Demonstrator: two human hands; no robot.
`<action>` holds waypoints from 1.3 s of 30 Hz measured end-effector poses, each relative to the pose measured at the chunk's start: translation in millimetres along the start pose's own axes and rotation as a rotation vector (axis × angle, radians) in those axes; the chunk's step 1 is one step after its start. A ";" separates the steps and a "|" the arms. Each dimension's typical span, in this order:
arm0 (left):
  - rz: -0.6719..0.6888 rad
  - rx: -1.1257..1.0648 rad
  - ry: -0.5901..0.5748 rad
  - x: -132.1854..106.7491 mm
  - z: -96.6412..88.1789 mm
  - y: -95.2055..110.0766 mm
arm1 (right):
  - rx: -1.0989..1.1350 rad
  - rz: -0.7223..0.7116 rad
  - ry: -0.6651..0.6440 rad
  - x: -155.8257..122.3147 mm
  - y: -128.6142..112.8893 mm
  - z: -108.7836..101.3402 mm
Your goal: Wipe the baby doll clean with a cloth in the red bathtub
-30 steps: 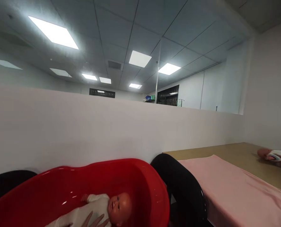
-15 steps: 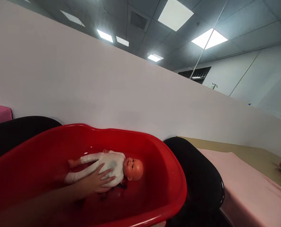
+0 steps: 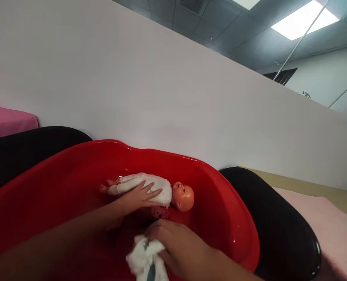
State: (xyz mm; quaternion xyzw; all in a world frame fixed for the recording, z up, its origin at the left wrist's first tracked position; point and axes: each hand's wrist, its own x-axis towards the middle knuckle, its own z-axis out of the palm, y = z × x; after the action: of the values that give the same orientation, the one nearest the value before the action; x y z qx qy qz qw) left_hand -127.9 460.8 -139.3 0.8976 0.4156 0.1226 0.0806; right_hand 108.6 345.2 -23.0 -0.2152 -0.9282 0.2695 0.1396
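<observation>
A baby doll [image 3: 183,197] in a white bodysuit lies in a red baby bathtub [image 3: 220,195], its head towards the right. My left hand [image 3: 141,197] rests on the doll's torso with fingers spread. In the tub's near part, my right hand [image 3: 177,238] has its fingers closed round a bunched white cloth [image 3: 146,257] with dark markings. Close to the doll's lower side, between the two hands, the doll's arm and something dark show only in part.
Black rounded shapes [image 3: 273,218] flank the tub on both sides. Pale pink cloth [image 3: 316,210] lies on a surface at the right, and a darker pink covering [image 3: 11,121] shows at the far left. Behind the tub stands a white partition [image 3: 150,101].
My right hand has come from the far right edge into the tub area and now holds the white cloth. My left hand stays on the doll. The view has shifted.
</observation>
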 end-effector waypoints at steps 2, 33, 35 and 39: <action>0.056 0.083 -0.051 12.3 -16.2 3.2 | -0.313 -0.156 -0.120 21.5 27.1 3.3; -0.402 0.559 -0.244 158.4 -67.6 -59.6 | -0.959 -0.329 -0.118 59.6 216.8 63.3; -0.418 0.535 -0.252 162.5 -66.0 -65.6 | -0.969 -0.418 -0.105 61.4 221.8 67.0; -0.403 0.497 -0.265 167.0 -64.0 -75.2 | -0.955 -0.581 -0.129 78.3 229.3 72.8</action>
State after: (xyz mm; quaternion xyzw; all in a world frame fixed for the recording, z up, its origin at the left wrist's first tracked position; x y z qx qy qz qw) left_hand -96.6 639.7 -71.0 0.7978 0.5876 -0.1184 -0.0645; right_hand 87.6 525.1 -199.7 0.0268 -0.9750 -0.2174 0.0380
